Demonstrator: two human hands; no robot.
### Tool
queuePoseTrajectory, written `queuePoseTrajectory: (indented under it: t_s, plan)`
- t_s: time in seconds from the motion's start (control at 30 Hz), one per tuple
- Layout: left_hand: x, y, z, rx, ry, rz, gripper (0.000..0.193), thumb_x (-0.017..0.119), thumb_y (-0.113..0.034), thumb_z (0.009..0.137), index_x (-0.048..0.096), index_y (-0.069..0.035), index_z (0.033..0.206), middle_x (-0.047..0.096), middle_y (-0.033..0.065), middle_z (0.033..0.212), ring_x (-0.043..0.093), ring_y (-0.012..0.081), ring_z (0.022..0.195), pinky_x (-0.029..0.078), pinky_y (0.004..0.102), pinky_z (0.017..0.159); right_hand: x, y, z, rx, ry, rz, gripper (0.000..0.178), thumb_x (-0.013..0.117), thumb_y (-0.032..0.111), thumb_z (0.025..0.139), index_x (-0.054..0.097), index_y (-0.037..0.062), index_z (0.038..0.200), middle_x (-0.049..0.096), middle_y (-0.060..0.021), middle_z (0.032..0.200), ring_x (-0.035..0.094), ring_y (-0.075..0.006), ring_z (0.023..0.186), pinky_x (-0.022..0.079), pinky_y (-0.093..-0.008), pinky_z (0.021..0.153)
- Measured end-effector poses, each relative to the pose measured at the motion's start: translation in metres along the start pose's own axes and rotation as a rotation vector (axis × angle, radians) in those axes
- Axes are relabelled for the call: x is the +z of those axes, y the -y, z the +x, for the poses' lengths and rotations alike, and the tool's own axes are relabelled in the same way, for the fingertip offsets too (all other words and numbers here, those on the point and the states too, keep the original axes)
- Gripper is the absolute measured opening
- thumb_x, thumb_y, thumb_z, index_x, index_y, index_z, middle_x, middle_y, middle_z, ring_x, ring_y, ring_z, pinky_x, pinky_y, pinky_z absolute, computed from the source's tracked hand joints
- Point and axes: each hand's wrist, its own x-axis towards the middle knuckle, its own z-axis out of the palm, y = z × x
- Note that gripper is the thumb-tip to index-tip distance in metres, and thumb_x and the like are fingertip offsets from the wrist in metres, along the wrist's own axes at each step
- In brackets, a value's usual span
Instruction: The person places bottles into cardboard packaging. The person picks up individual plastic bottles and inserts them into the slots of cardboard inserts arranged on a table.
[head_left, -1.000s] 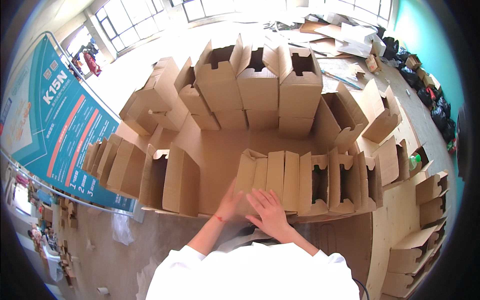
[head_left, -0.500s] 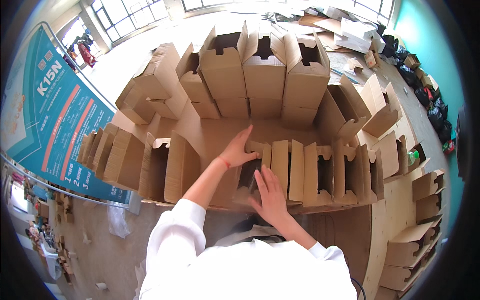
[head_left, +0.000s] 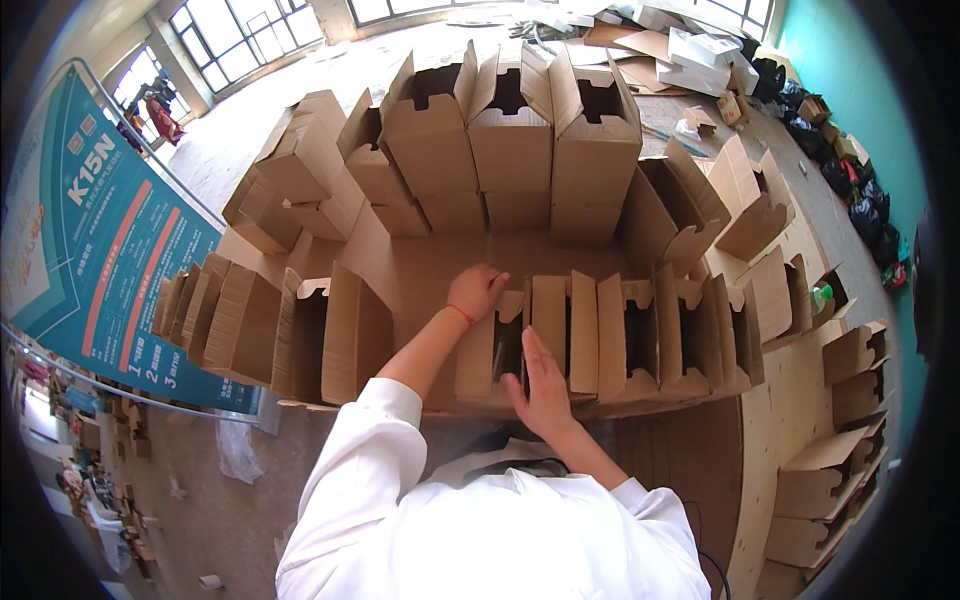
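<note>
An open cardboard box (head_left: 507, 342) stands between my hands at the left end of the near right row. My left hand (head_left: 478, 292) is closed at the far left corner of this box, its fingers curled together; whether they grip the cardboard is hidden. Along the right side of the same box lies my right hand (head_left: 545, 388), open, with its fingers stretched out and pointing away from me. The box's left flap (head_left: 475, 362) leans outward below my left forearm. Several open boxes (head_left: 628, 345) stand tightly side by side to the right of my right hand.
Tall open boxes (head_left: 510, 155) line the far side of the cardboard-covered surface (head_left: 425, 255). More boxes (head_left: 355, 335) stand at the near left, beside a teal banner (head_left: 110, 250). Further boxes (head_left: 820, 490) occupy the right side. Black bags (head_left: 868, 222) lie along the wall.
My left hand's fingers have gone from stretched out to curled in at the box's corner. The left flap now shows leaning outward. My right hand has shifted slightly, its fingers closer together.
</note>
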Motion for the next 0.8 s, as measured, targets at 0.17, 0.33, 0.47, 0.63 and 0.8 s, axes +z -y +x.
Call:
queuePoseTrajectory:
  t_s: [0.17, 0.33, 0.47, 0.63, 0.8]
  plan:
    - [0.012, -0.003, -0.002, -0.077, 0.012, 0.165, 0.035, 0.046, -0.036, 0.098, 0.070, -0.010, 0.096, 0.065, 0.0172, 0.092, 0.062, 0.0353, 0.089, 0.050, 0.0459, 0.077, 0.003, 0.005, 0.004, -0.166, 0.347, -0.463, 0.077, 0.063, 0.049, 0.084, 0.042, 0.0003, 0.140, 0.041, -0.0177, 0.145, 0.035, -0.0295, 0.137, 0.020, -0.0441, 0.116]
    - [-0.006, -0.027, 0.004, -0.206, 0.230, 0.214, 0.033, 0.047, -0.032, 0.099, 0.067, -0.006, 0.104, 0.063, 0.0170, 0.109, 0.061, 0.0360, 0.098, 0.050, 0.0442, 0.083, 0.010, 0.005, 0.007, -0.146, 0.494, -0.609, 0.077, 0.061, 0.054, 0.083, 0.047, 0.0001, 0.136, 0.041, -0.0150, 0.146, 0.033, -0.0262, 0.139, 0.017, -0.0430, 0.118]
    - [0.001, 0.000, -0.021, -0.177, -0.156, -0.453, 0.044, 0.046, -0.031, 0.100, 0.045, -0.008, 0.137, 0.049, 0.0170, 0.136, 0.047, 0.0298, 0.126, 0.038, 0.0365, 0.104, 0.004, 0.011, 0.008, -0.169, 0.444, -0.614, 0.078, 0.061, 0.054, 0.083, 0.046, -0.0018, 0.135, 0.041, -0.0154, 0.145, 0.032, -0.0274, 0.139, 0.019, -0.0421, 0.117]
    - [0.006, -0.018, -0.110, -0.413, -0.001, -0.980, 0.067, 0.050, -0.032, 0.099, 0.018, -0.005, 0.152, 0.025, 0.0127, 0.156, 0.023, 0.0225, 0.144, 0.023, 0.0312, 0.114, 0.000, 0.004, -0.005, -0.162, 0.351, -0.515, 0.075, 0.068, 0.048, 0.080, 0.047, -0.0007, 0.134, 0.041, -0.0169, 0.143, 0.032, -0.0306, 0.138, 0.021, -0.0448, 0.116]
    - [0.011, -0.035, -0.137, -0.672, -0.054, -1.080, 0.064, 0.051, -0.031, 0.099, 0.023, -0.006, 0.151, 0.030, 0.0124, 0.153, 0.028, 0.0207, 0.141, 0.027, 0.0313, 0.112, -0.002, -0.002, -0.016, -0.158, 0.273, -0.486, 0.075, 0.072, 0.044, 0.077, 0.048, 0.0017, 0.133, 0.041, -0.0161, 0.142, 0.033, -0.0328, 0.136, 0.020, -0.0516, 0.115]
